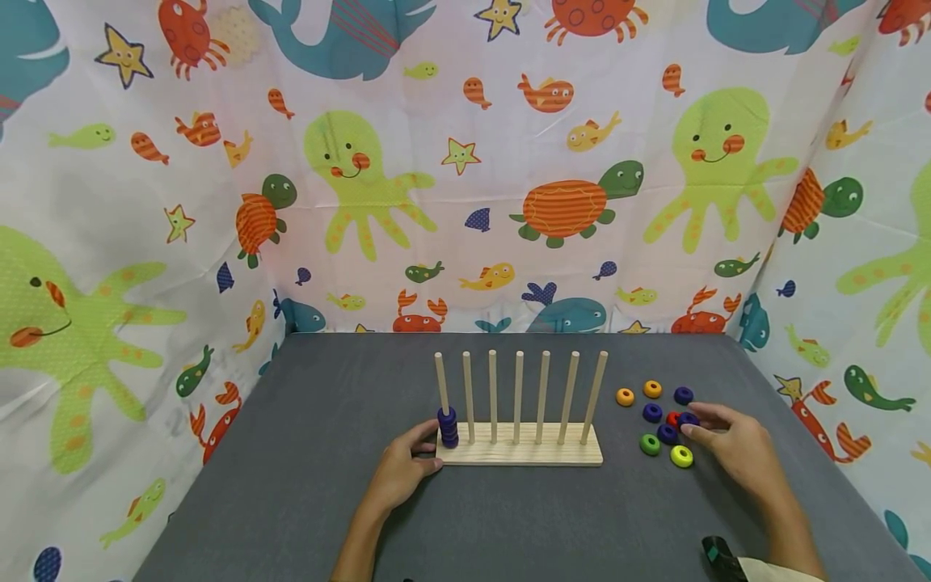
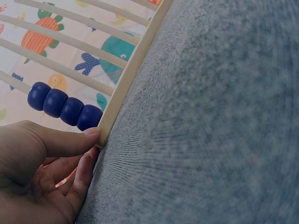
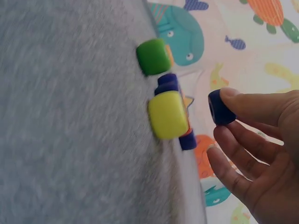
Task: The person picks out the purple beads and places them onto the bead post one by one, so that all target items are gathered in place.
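Note:
A wooden peg board (image 1: 520,457) with several upright pegs stands on the table. Several dark blue beads (image 1: 448,428) are stacked on its leftmost peg. My left hand (image 1: 398,473) grips the board's left end; in the left wrist view its thumb (image 2: 70,140) lies against the base's corner below the blue stack. At the right, my right hand (image 1: 742,453) pinches one blue bead (image 3: 220,107) between thumb and fingers, raised off the table. Beneath it lie loose beads, among them a yellow bead (image 1: 681,457), a green bead (image 1: 650,444) and a partly covered red bead (image 1: 673,419).
Two orange beads, one near (image 1: 625,397) and one farther back (image 1: 652,389), lie right of the board, with more blue beads (image 1: 652,412) beside them. Printed sea-animal curtains (image 1: 407,186) hang along the back and sides of the grey table (image 1: 313,404).

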Demonstrator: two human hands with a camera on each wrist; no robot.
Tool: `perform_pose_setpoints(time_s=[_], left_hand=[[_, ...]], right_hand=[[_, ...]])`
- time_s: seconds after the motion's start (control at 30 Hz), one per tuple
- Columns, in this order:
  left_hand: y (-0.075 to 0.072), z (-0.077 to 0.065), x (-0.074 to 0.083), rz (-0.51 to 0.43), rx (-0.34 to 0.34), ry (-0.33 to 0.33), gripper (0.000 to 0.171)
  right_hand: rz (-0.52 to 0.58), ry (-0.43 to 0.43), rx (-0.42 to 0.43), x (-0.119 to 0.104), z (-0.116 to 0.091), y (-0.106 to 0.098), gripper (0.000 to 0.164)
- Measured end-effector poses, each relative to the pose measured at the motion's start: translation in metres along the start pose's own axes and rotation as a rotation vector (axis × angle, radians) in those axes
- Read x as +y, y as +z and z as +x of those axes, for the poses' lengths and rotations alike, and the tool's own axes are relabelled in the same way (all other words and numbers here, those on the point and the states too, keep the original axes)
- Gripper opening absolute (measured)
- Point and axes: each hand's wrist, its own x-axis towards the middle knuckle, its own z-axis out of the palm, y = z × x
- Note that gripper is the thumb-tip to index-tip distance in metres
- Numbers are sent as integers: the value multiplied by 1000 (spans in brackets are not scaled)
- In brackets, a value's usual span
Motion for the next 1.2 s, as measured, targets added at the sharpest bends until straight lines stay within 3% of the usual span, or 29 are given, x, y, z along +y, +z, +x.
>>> perform_pose_setpoints(time_s=[0.17, 0.4, 0.9, 1.2], left_hand=[[0, 0, -1, 3, 0, -2, 63], [0, 0, 0, 4, 2, -6, 63], [1, 1, 1, 6, 7, -7, 64], [1, 1, 1, 4, 7, -15, 64]], right_hand=[[-4, -31, 36, -18, -2, -1, 59], [-22, -125, 117, -44, -1, 1, 47], [113, -301, 232, -104, -2, -7, 45], [137, -376, 302, -138, -2, -10, 43]])
